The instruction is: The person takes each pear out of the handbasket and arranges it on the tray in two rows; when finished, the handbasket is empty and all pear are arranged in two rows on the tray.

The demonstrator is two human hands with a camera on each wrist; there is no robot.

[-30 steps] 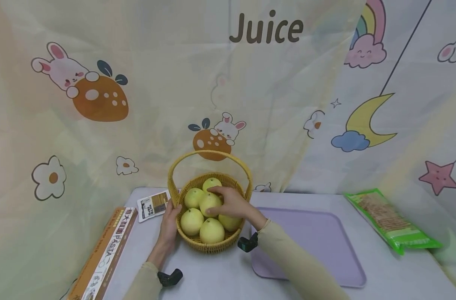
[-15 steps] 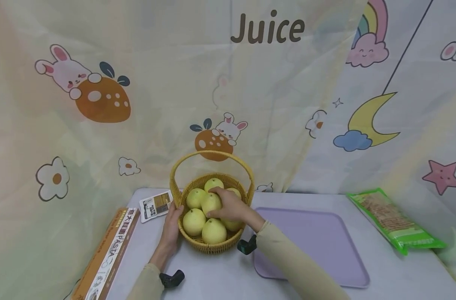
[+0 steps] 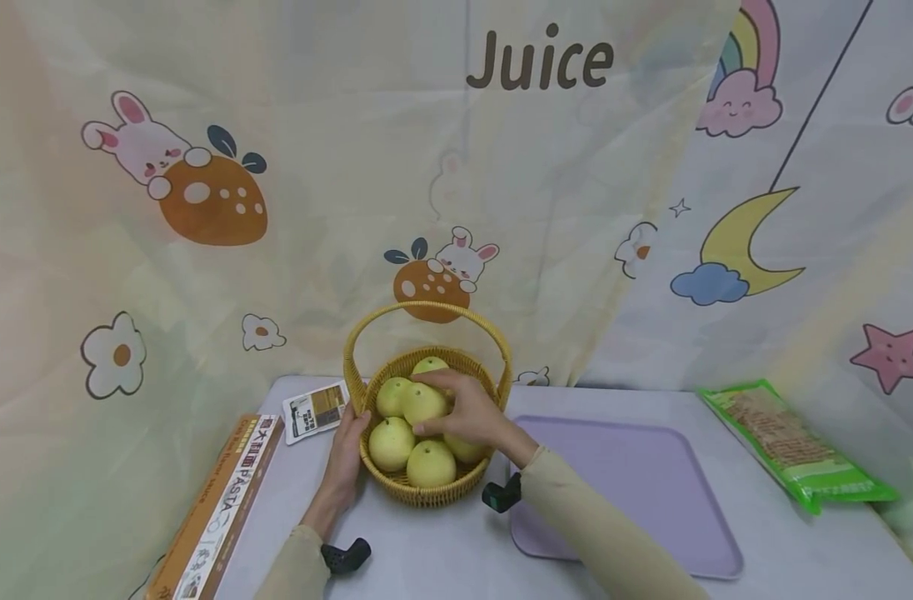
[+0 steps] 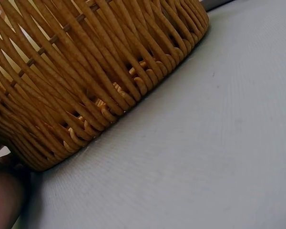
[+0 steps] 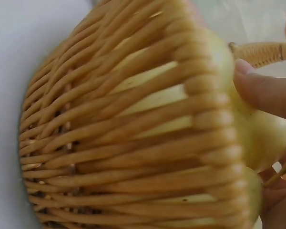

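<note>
A yellow woven basket (image 3: 426,497) with a tall arched handle holds several pale yellow-green pears (image 3: 431,464). My left hand (image 3: 341,462) holds the basket's left side, thumb by the rim; the handle's base and basket hide part of its fingers. In the left wrist view, only a bit of that hand shows at the lower left, against the wicker. Over the basket, my right hand (image 3: 471,411) grips the upper middle pear (image 3: 423,403) between thumb and fingers. The right wrist view shows the thumb (image 5: 264,90) pressed on a pear behind the rim.
A lilac tray (image 3: 621,492) lies right of the basket, partly under the right forearm. A green-edged food packet (image 3: 794,442) is at the far right. On the left are a pasta box (image 3: 220,504) and a small white pouch (image 3: 314,411). A printed curtain hangs behind the table.
The head view has shifted slightly, so the scene sits a little further right. My right hand's fingers have settled around the upper middle pear; the left hand keeps its place on the basket.
</note>
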